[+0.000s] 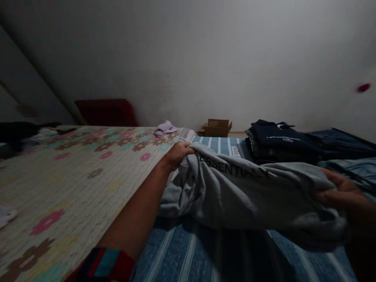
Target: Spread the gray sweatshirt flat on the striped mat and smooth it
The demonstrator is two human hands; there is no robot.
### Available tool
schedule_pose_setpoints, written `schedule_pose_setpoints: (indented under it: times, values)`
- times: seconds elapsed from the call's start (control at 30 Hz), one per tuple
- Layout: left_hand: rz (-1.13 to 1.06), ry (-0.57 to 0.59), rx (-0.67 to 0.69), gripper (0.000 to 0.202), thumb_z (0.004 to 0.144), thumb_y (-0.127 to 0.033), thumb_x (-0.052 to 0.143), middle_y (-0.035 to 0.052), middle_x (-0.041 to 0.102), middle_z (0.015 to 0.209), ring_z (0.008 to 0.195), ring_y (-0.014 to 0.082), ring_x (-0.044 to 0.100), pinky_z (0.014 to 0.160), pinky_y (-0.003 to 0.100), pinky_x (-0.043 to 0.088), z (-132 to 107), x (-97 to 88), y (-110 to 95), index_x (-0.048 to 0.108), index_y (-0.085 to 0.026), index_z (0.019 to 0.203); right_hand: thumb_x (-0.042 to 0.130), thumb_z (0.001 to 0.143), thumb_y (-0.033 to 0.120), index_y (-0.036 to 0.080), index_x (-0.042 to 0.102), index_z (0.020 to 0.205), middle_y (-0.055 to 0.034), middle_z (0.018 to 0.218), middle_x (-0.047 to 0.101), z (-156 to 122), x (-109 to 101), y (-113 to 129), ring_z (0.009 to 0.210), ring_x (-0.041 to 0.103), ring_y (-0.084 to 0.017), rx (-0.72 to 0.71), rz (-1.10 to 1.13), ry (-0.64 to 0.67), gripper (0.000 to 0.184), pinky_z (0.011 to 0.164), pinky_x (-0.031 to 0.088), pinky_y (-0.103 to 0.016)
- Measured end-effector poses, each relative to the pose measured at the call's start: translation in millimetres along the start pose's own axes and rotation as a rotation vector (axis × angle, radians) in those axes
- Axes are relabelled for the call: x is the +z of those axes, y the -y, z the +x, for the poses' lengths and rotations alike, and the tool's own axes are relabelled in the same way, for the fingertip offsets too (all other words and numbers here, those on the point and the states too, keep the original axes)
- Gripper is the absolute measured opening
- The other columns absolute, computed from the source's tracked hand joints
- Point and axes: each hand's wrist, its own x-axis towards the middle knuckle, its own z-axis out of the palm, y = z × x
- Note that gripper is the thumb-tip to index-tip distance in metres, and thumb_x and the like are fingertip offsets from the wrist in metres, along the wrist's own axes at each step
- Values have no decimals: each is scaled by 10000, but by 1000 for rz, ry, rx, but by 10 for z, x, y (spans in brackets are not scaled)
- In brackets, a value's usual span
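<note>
gripping the grey garment point(235, 192) mid-frame: left hand point(178, 153) clamped on one edge, right hand point(343, 192) closed on the other. soft, light, limp cloth; likely handles best by its edges.

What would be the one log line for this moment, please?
left hand: grip shut on grey garment | right hand: grip on its other end | garment over blue striped sheet | folded dark clothes behind

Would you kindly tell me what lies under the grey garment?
The grey garment, gripped by the left hand and right hand, lies on a blue striped sheet. Anything directly beneath its folds is covered.
</note>
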Motion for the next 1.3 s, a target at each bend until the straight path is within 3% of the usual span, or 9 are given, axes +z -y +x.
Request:
schedule_pose_setpoints:
  times: [0.1, 0.23, 0.4, 0.53, 0.6, 0.7, 0.93, 1.1, 1.3]
  values:
    - [-281, 83, 96, 273, 621, -230, 643, 29, 650, 750, 651, 154, 608, 625, 273, 488, -110, -118, -191, 609, -127, 871, 631, 541, 458, 316, 586, 1137, -86, 818, 687, 0, -245, -34, 697, 640, -343, -76, -85, -12, 614, 541, 482, -416]
    - [-288, -113, 293, 340, 678, -297, 631, 42, 662, 792, 718, 190, 629, 697, 336, 502, 87, -239, -311, 595, -124, 969, 626, 589, 455, 342, 549, 1185, -72, 899, 688, 291, -219, 110, 782, 635, -345, -156, -140, -66, 611, 618, 487, -431]
    - [372, -548, 274, 450, 728, -285, 588, 98, 636, 1095, 1025, 242, 575, 888, 341, 437, 611, -193, -226, 569, -98, 1137, 589, 676, 469, 219, 589, 1139, -81, 1002, 649, 953, 264, 185, 848, 603, -269, -382, -298, -385, 526, 717, 464, -354]
    - [830, -445, 79, 489, 757, -309, 577, 126, 579, 1228, 1150, 244, 512, 958, 300, 383, 567, 74, 1, 544, -105, 1201, 498, 722, 458, 140, 586, 1118, -140, 1030, 638, 1137, 501, -221, 936, 589, -290, -365, -637, -483, 515, 825, 433, -390]
    - [869, -346, 90, 300, 778, -303, 551, 79, 649, 1102, 1054, 212, 569, 912, 260, 404, 343, 223, 120, 646, -157, 1022, 446, 759, 425, 162, 610, 1022, -138, 1053, 633, 1031, 553, -453, 972, 582, -283, -422, -732, -427, 406, 839, 421, -374]
    - [950, -164, 156, 203, 824, -297, 490, 52, 680, 911, 897, 185, 607, 821, 252, 426, -131, 384, 267, 659, -184, 831, 411, 813, 405, 219, 605, 812, -73, 856, 657, 746, 608, -657, 798, 609, -226, -418, -795, -133, 269, 705, 427, -310]
    - [946, -29, 141, 244, 833, -404, 493, 77, 650, 866, 858, 224, 603, 774, 329, 450, -1066, 403, 610, 606, -193, 784, 445, 846, 425, 226, 578, 747, -14, 723, 620, 218, 732, -667, 668, 567, -179, -283, -887, 325, 259, 595, 376, -275]
    - [929, -11, 152, 498, 724, -272, 611, 91, 501, 1336, 1246, 260, 438, 1036, 394, 349, -1204, 383, 915, 501, -228, 1207, 550, 762, 338, 215, 605, 828, -45, 805, 653, 80, 801, -715, 770, 586, -229, -351, -1163, 332, 150, 650, 375, -307]
    - [1127, -55, 11, 533, 708, -131, 519, 125, 472, 1352, 1265, 252, 405, 1036, 413, 314, -1049, 415, 959, 467, -179, 1237, 476, 651, 120, 233, 615, 653, -25, 606, 620, 62, 618, -816, 549, 542, -168, -265, -1240, 401, 179, 488, 256, -270]
